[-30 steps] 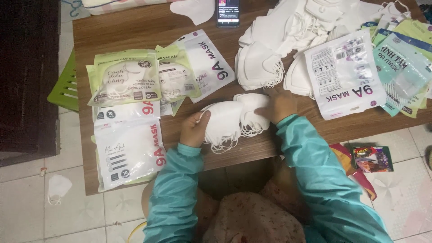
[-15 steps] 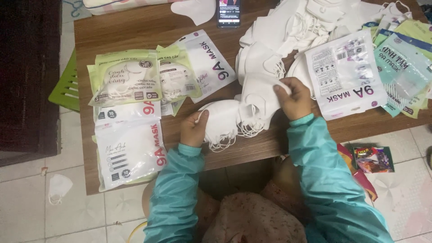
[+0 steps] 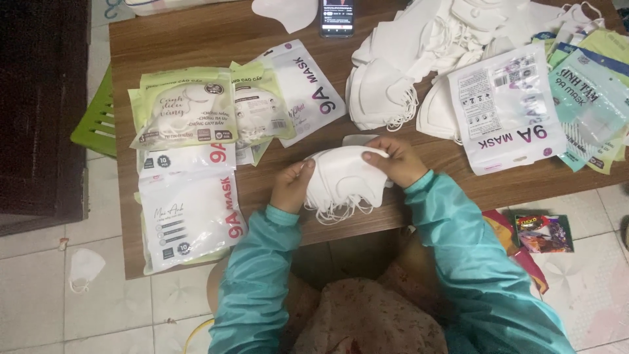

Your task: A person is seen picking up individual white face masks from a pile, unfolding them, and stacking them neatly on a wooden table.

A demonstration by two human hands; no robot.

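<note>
We hold a stack of white face masks point(image 3: 344, 180) between both hands at the near edge of the wooden table point(image 3: 196, 39). Our left hand point(image 3: 293, 185) grips the stack's side at nine o'clock, fingers curled around it. Our right hand point(image 3: 396, 160) closes on the top edge at about one o'clock, thumb pressing on the uppermost mask. The ear loops hang from the stack's underside at six o'clock.

At twelve to one o'clock of the stack lies a loose pile of white masks point(image 3: 419, 59). At two o'clock rests a white printed pouch point(image 3: 508, 108), with green pouches point(image 3: 593, 92) farther out at three. At ten o'clock lie green-and-white mask packets point(image 3: 190, 111), and at eight o'clock a white packet point(image 3: 187, 219). A phone point(image 3: 337, 16) sits at twelve o'clock, at the far edge.
</note>
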